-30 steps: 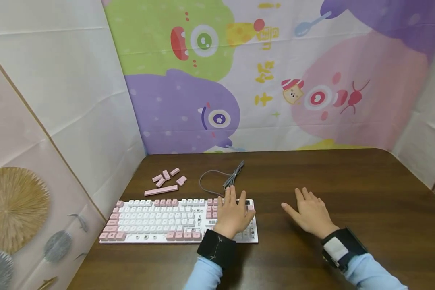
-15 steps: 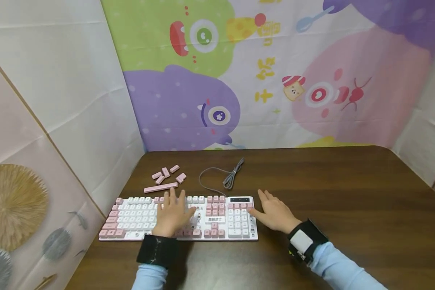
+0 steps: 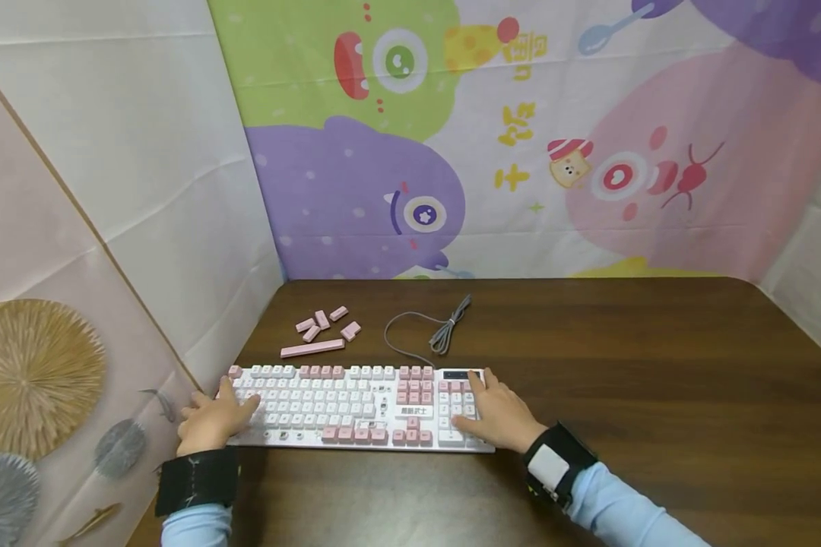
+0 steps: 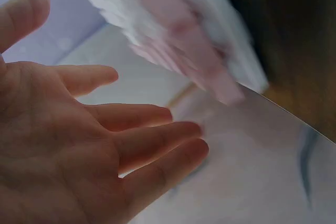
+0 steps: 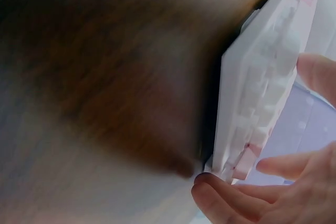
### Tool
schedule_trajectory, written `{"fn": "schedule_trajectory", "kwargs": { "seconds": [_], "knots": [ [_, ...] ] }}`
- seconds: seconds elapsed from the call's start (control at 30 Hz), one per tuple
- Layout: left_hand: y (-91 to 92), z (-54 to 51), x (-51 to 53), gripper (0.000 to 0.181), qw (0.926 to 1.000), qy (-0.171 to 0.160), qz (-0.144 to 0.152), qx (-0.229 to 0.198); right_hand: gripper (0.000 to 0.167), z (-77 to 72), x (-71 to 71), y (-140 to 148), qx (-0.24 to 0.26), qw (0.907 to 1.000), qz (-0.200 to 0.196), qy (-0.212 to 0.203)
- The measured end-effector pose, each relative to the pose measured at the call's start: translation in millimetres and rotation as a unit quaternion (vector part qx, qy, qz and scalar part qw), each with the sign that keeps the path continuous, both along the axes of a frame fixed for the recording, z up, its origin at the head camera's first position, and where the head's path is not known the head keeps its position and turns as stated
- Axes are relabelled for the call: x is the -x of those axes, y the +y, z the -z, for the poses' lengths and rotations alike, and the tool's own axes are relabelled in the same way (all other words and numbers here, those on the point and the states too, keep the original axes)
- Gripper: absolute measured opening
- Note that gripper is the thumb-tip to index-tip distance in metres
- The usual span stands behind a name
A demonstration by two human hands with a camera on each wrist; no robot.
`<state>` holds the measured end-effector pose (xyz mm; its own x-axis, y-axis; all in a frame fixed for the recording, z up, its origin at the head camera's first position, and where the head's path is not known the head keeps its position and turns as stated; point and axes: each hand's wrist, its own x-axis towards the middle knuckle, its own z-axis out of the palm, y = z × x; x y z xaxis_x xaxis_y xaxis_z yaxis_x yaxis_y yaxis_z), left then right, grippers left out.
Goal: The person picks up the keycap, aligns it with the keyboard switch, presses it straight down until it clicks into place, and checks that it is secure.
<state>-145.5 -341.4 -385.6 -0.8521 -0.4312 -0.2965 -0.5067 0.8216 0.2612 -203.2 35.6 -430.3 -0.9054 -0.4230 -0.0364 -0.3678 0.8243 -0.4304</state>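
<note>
A white and pink keyboard (image 3: 356, 406) lies on the brown table, some key positions without caps. At its left end is my left hand (image 3: 212, 422), fingers spread; in the left wrist view the hand (image 4: 105, 135) shows a gap between its fingers and the keyboard (image 4: 184, 35). Over the number keys at the right end my right hand (image 3: 502, 414) is spread, thumb above the keys. In the right wrist view, fingers of the right hand (image 5: 278, 187) reach the corner of the keyboard (image 5: 257, 87); whether they touch it I cannot tell.
Several loose pink keycaps (image 3: 322, 319) and a long pink bar keycap (image 3: 312, 348) lie behind the keyboard's left half. A grey cable (image 3: 443, 334), bundled, lies behind its right half. A white cloth wall (image 3: 157, 190) stands along the table's left edge.
My left hand has moved left across the keyboard to its left end. The right hand has moved left from the table onto the keyboard's right end. The view has shifted slightly.
</note>
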Motion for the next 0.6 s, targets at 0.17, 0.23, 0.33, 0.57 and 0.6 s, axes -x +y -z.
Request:
{"fn": "schedule_trajectory", "kwargs": {
  "seconds": [0.17,0.23,0.33,0.57,0.6],
  "knots": [
    [-15.5,6.8,-0.9,0.078,0.9988,-0.047,0.017,-0.001,0.073,1.0,-1.5,-1.1,0.002,1.0000,0.004,-0.004],
    [-17.9,10.7,-0.6,0.079,0.9985,-0.050,0.021,0.000,0.072,1.9,-1.7,-1.7,0.002,1.0000,0.003,0.001],
    [-19.0,15.1,-0.6,0.081,0.9989,-0.043,0.018,0.006,0.071,3.1,-1.7,-2.4,0.001,1.0000,-0.001,0.008],
    [-16.3,15.1,-3.0,0.078,0.9992,-0.019,0.028,0.020,0.069,2.2,-1.5,-1.5,0.005,0.9998,0.003,0.019],
    [-15.6,14.5,-4.0,0.078,0.9990,-0.020,0.034,0.023,0.069,1.7,-1.6,-0.7,0.005,0.9998,0.004,0.021]
  ]
}}
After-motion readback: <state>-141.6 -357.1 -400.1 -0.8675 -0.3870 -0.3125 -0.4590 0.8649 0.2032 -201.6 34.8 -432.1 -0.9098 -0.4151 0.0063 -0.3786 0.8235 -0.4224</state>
